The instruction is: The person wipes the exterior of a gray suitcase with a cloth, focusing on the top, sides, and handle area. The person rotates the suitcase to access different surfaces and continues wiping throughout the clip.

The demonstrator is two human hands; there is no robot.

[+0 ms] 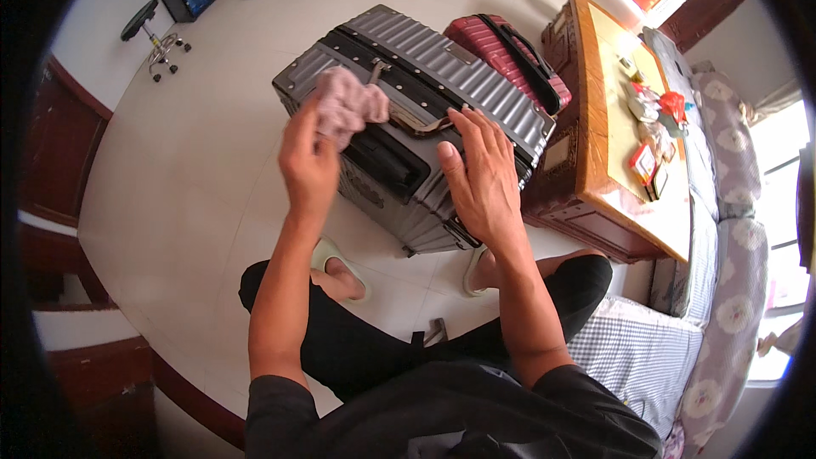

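A large grey ribbed hard-shell suitcase [408, 57] stands on the floor between my feet, with its black-framed, riveted seam and carry handle [414, 127] facing up. My left hand [306, 166] grips a crumpled pink cloth [344, 105] over the suitcase's left part. The cloth looks slightly blurred and covers some of the frame. My right hand [484, 172] rests flat on the suitcase near the right end of the handle, fingers extended and holding nothing. Below the handle, a dark recessed panel [389, 162] shows in the shell.
Behind the grey suitcase is a smaller red suitcase [503, 57] with a black handle. A carved wooden coffee table [593, 159] stands close on the right, bearing plastic bags [656, 108] and small packets. Beyond it runs a sofa [637, 344]. A wheeled stool [150, 38] stands far left.
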